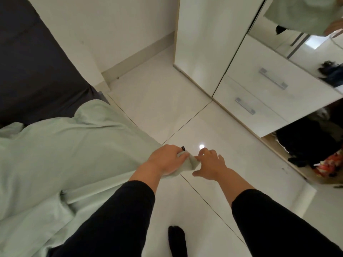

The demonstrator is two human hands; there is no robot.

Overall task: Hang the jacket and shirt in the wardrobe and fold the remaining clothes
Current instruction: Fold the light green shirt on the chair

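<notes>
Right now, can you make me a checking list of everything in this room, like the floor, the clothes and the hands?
Surface: glossy white tiled floor.
Job's things: pale green garment spread at left; its corner is held up over the floor.
Clutter: dark clothes pile in the open wardrobe bottom.
Hands: left hand grips the garment corner; right hand pinches the same corner.
Cables: nothing seen.
Surroundings: white wardrobe, two drawers, mirror, dark bed, a foot in a black sock.
</notes>
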